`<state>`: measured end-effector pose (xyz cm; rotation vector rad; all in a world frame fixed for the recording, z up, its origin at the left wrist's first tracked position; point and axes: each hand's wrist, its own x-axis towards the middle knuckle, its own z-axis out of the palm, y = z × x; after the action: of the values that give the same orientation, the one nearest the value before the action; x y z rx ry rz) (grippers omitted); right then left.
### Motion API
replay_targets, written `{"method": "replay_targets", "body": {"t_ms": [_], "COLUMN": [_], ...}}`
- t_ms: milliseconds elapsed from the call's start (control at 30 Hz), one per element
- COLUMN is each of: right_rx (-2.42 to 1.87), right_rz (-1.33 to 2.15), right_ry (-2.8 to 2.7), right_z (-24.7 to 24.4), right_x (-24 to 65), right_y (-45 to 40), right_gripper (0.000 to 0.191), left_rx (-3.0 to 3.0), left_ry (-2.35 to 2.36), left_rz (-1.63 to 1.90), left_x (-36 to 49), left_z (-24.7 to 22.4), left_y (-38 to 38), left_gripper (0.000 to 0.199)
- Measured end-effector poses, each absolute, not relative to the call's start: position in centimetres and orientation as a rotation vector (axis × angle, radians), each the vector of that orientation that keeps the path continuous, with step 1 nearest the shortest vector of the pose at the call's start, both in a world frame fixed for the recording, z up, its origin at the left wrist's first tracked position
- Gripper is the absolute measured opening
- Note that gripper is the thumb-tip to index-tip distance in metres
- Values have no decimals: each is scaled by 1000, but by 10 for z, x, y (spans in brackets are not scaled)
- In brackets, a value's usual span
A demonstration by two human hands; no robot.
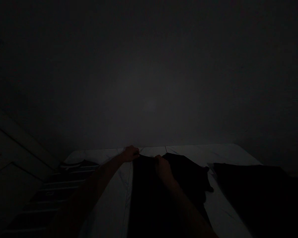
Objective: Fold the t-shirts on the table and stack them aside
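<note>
A black garment, seemingly a shirt (149, 195), lies on a pale marbled table (114, 198) in very dim light. At its far left corner, my left hand (130, 153) pinches the top edge of the cloth. My right hand (163, 166) grips the same edge a little further right, near the neck area. Between the two hands the edge runs nearly straight. A sleeve-like part spreads out to the right in uneven folds. The darkness hides most of the garment's detail and part of my fingers.
A dark striped shirt (52, 191) lies flat at the left of the table. Another black cloth (263, 195) lies at the right. Beyond the far edge rises a plain grey wall (149, 82). Panelled furniture or a door (10, 158) stands at the far left.
</note>
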<state>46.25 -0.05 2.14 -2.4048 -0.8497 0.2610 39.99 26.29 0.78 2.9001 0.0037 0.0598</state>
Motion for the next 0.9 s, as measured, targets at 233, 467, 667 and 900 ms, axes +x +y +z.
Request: {"method": "replay_targets", "body": {"t_ms": [233, 467, 667, 900], "right_rx": [-2528, -2559, -2559, -2601], "right_rz": [239, 244, 251, 235], "right_ry": [-896, -974, -985, -993], "right_z": [32, 32, 32, 39], "right_x": [465, 469, 468, 464], "right_y": [-9, -14, -13, -13], "right_gripper": [23, 22, 25, 28], "left_rx": [2955, 2944, 3019, 3063], "left_ry": [48, 151, 113, 155], "left_rz": [152, 393, 295, 198], "left_x": [401, 372, 335, 335], "left_z": [7, 9, -15, -17], "left_y": [255, 206, 156, 156], "left_gripper": [12, 27, 51, 63]}}
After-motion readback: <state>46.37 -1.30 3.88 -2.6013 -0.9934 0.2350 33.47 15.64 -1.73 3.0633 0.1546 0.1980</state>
